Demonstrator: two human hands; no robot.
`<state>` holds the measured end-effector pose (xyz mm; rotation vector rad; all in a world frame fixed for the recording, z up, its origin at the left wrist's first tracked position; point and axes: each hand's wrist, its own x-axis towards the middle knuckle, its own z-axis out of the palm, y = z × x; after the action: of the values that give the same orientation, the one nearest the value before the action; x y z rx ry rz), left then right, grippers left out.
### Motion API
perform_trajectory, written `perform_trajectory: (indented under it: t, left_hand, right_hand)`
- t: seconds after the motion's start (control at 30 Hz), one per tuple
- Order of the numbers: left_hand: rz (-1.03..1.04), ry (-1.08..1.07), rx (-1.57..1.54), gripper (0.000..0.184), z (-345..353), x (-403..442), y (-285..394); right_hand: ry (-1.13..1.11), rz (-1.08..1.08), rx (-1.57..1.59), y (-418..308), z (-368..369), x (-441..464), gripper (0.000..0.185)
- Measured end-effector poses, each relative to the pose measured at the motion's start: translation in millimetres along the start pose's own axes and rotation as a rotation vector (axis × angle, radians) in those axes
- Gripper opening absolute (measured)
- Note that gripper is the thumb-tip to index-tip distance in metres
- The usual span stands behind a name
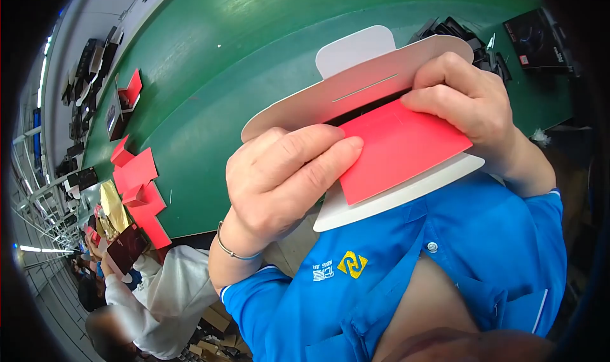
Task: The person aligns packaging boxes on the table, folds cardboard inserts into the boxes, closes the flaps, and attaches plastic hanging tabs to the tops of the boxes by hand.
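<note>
Close to my chest, a box with white flaps (362,86) and a red card panel (400,149) is between my two hands. My left hand (286,171) has its fingers closed on the panel's left side, by the dark gap under the upper flap. At the other end my right hand (460,101) pinches the flap and the red panel's corner. A rounded white tab (356,49) stands up from the upper flap, and a white lower flap (400,190) sticks out below the red panel. The inside of the box is mostly hidden.
The green table (210,101) carries red folded card pieces (143,194), an open red-lined box (124,105), a pile of black pieces (460,38) and a black printed box (537,41). A co-worker in a light top (168,292) holds a dark red item (127,248) at lower left.
</note>
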<state>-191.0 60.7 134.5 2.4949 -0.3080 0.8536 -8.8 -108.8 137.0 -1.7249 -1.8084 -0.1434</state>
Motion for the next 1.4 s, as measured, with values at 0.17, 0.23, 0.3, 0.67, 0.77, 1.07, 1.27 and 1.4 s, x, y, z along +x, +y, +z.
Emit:
perform_trajectory:
  t: [0.17, 0.23, 0.3, 0.67, 0.77, 1.07, 1.27, 1.4]
  left_hand:
    - [0.092, -0.077, 0.156, 0.017, -4, -6, -1]
    - [0.094, -0.097, 0.144, 0.016, -5, -6, -1]
    - [0.099, -0.132, 0.122, 0.016, -5, -4, 0]
    - [0.209, -0.067, 0.194, 0.015, -9, -4, 2]
    - [0.256, -0.042, 0.283, 0.015, -6, -6, 2]
    - [0.297, -0.099, 0.346, 0.015, -12, -3, 3]
    - [0.011, -0.041, 0.183, 0.016, -11, 1, 5]
    - [-0.227, 0.078, 0.084, 0.018, -4, 2, 9]
  right_hand:
    - [0.018, -0.296, 0.213, 11, -2, 4, 0.009]
    - [0.001, -0.308, 0.207, 13, 0, 2, 0.008]
    - [-0.033, -0.338, 0.193, 14, 1, 0, 0.007]
    - [0.091, -0.295, 0.163, 10, 9, -5, 0.004]
    - [0.114, -0.369, 0.137, 14, 7, -3, 0.004]
    - [0.026, -0.429, 0.083, 14, 1, 1, 0.008]
    - [0.052, -0.217, 0.147, 7, 0, 8, 0.013]
    - [0.071, 0.08, 0.294, -5, 1, 13, 0.017]
